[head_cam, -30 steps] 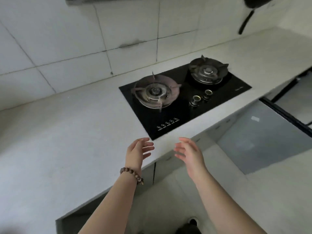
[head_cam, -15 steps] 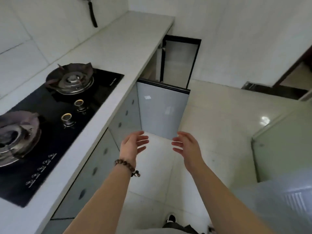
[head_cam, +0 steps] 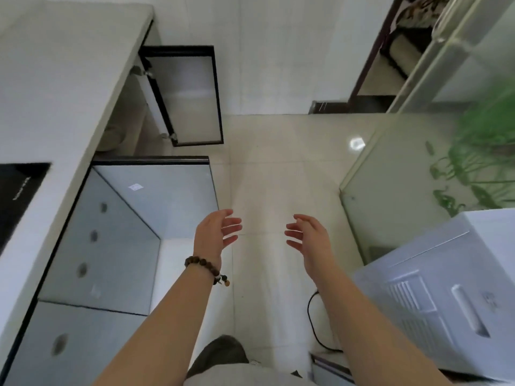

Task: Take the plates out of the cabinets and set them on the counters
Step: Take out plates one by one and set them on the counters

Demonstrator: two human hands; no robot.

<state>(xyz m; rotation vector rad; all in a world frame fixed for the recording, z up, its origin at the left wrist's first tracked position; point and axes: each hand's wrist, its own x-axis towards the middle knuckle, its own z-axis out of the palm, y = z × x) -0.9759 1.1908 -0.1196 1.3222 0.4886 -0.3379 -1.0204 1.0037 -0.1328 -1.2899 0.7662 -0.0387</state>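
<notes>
Head view shows a long white counter (head_cam: 64, 87) running along the left side, from near to far. Under it are the cabinets. The near cabinet door (head_cam: 156, 196) is swung out over the floor, and the far cabinet door (head_cam: 186, 93) is open too. A pale tiled floor (head_cam: 278, 168) fills the middle. A white box-shaped machine (head_cam: 446, 288) sits near on the right, with a blurry green plant (head_cam: 479, 162) behind it.

No plates show anywhere right now. I think they are inside the open cabinets, but the insides are dark or hidden, so I cannot tell which way the plates face or how they lie.

Plates are most likely hard, smooth and a bit heavy, and they break if they drop. It seems best to hold one by its rim on two sides, or with fingers under it.

The left hand (head_cam: 214, 232), with a bead bracelet (head_cam: 206, 267) on its wrist, is spread wide and holds nothing. The right hand (head_cam: 309, 238) is spread wide too and holds nothing. Both hang over the floor, well apart from the cabinets
</notes>
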